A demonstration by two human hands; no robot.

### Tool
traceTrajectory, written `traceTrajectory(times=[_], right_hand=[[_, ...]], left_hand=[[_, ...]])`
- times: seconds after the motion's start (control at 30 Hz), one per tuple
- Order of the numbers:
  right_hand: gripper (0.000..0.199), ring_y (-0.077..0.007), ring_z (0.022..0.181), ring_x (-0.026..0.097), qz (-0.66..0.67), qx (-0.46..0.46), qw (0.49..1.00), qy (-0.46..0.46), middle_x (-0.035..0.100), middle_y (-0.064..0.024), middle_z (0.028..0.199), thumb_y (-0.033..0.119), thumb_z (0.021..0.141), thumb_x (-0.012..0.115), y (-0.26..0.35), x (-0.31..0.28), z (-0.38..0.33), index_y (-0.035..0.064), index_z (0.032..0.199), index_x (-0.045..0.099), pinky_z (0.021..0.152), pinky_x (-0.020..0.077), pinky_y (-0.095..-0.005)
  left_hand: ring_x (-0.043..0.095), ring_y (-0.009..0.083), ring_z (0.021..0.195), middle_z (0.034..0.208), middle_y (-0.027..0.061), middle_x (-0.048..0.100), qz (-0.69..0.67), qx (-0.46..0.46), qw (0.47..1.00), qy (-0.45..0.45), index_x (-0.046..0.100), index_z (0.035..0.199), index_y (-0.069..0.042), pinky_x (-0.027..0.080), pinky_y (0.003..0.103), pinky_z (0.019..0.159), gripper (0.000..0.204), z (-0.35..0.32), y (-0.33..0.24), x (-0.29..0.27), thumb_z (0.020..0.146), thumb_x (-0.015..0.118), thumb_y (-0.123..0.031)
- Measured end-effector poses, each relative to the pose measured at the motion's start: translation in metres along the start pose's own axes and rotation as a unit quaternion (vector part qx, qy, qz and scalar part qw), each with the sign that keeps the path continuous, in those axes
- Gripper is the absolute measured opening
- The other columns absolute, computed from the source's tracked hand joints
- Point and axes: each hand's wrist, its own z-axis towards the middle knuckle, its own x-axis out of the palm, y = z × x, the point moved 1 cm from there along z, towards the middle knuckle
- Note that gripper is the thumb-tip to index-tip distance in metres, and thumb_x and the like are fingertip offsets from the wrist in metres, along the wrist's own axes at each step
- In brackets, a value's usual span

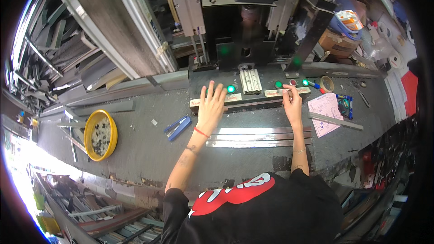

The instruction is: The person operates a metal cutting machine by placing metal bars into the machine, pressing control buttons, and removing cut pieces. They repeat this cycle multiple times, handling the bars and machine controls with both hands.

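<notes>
My left hand [211,107] lies over the left end of a dark control panel [253,105], fingers stretched out and apart, beside a lit green button [231,89]. At the panel's right part my right hand [292,102] rests with bent fingers and the thumb apart, nothing visible between them. It is just below a red button [293,82], with a green button [278,84] to its left and a lit green button [305,82] to its right. Between my hands, a ribbed metal block [250,81] sits under the press [246,27].
Several metal strips [253,143] lie before me. At left are a blue stapler [178,128] and a yellow basin [113,141] of small pieces. At right lie a pink paper [322,108], a metal bar [337,121] across it, and a tape roll [326,83].
</notes>
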Motion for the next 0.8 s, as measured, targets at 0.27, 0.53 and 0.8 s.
traceTrajectory(times=[0.27, 0.53, 0.8], right_hand=[[0.017, -0.0173, 0.061, 0.053, -0.155, -0.047, 0.984, -0.076, 0.056, -0.0084, 0.068, 0.013, 0.092, 0.056, -0.021, -0.081, 0.039, 0.0028, 0.105, 0.059, 0.059, 0.0431, -0.0298], [0.034, -0.0351, 0.111, 0.051, -0.246, -0.189, 0.951, -0.017, 0.057, -0.0135, 0.119, 0.003, 0.081, 0.059, -0.061, -0.092, 0.144, 0.0044, 0.114, 0.059, 0.095, 0.0424, -0.0387], [0.029, -0.0340, 0.096, 0.056, -0.332, -0.217, 0.917, 0.048, 0.059, -0.0134, 0.101, 0.011, 0.072, 0.067, -0.100, -0.085, 0.164, 0.0062, 0.101, 0.066, 0.083, 0.0461, -0.0422]], left_hand=[[0.049, 0.0289, 0.120, 0.122, 0.0116, 0.055, -0.072, 0.054, 0.996, -0.024, 0.050, 0.123, -0.006, 0.029, 0.045, 0.109, 0.055, 0.011, -0.018, 0.019, 0.071, 0.068, -0.005], [0.033, 0.0367, 0.133, 0.141, 0.0135, 0.040, -0.194, -0.041, 0.978, -0.062, 0.050, 0.124, -0.006, 0.028, 0.046, 0.109, 0.048, -0.026, -0.053, -0.012, 0.081, 0.069, -0.015], [0.043, 0.0337, 0.123, 0.130, 0.0153, 0.049, -0.426, -0.165, 0.889, 0.033, 0.057, 0.112, -0.002, 0.032, 0.043, 0.104, 0.031, -0.089, -0.101, -0.018, 0.083, 0.065, -0.006]])
